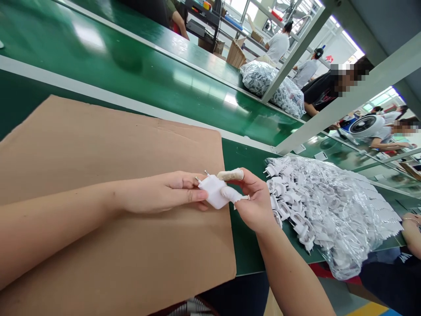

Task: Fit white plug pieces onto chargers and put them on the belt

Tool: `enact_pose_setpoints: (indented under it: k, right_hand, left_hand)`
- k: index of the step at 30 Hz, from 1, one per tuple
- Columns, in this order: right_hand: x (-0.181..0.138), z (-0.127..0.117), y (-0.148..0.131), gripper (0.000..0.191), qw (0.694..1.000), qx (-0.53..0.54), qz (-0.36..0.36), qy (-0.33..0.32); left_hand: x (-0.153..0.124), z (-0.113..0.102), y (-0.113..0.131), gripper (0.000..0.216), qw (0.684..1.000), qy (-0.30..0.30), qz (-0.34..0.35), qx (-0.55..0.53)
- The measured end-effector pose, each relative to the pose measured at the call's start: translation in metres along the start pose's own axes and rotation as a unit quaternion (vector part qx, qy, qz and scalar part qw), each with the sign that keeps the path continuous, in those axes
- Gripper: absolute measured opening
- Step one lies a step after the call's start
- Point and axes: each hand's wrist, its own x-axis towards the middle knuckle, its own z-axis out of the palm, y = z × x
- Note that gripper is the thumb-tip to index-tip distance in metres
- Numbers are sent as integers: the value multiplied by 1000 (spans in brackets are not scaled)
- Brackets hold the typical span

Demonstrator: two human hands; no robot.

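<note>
White plug (213, 192), probably a charger, partly hidden in both hands (166, 193) (258, 206).

And here's the cardboard sheet (98, 140), matt brown, lightly creased! At its right edge, a plug (215, 193) in smooth white plastic, its pins (206, 173) shiny metal. Right of the sheet, a bag (342, 210) of glossy, crinkled clear plastic; beyond the sheet, a green surface (148, 74), slick, glossy, throwing back the lights!
</note>
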Motion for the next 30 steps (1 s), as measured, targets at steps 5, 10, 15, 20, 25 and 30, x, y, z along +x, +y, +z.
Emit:
enact_pose_setpoints:
  k: [5, 10, 15, 20, 25, 30]
  right_hand:
    - [3, -1, 4, 23, 999, -12, -40, 27]
    - [2, 1, 11, 34, 997, -20, -65, 40]
    - [-1, 1, 16, 35, 997, -2, -75, 36]
    - [0, 2, 13, 34, 996, -1, -84, 39]
    - [5, 3, 19, 36, 998, -58, -24, 26]
    - [6, 5, 33, 41, 969, -238, -9, -62]
  left_hand:
    - [3, 7, -12, 34, 995, 93, 27, -19]
    - [4, 7, -32, 37, 870, 293, 261, 298]
    - [-1, 1, -34, 44, 800, 306, 319, 407]
    - [-2, 3, -34, 41, 811, 307, 313, 388]
    - [9, 4, -39, 37, 888, 343, 176, 251]
    - [19, 0, -43, 60, 920, 387, -4, 58]
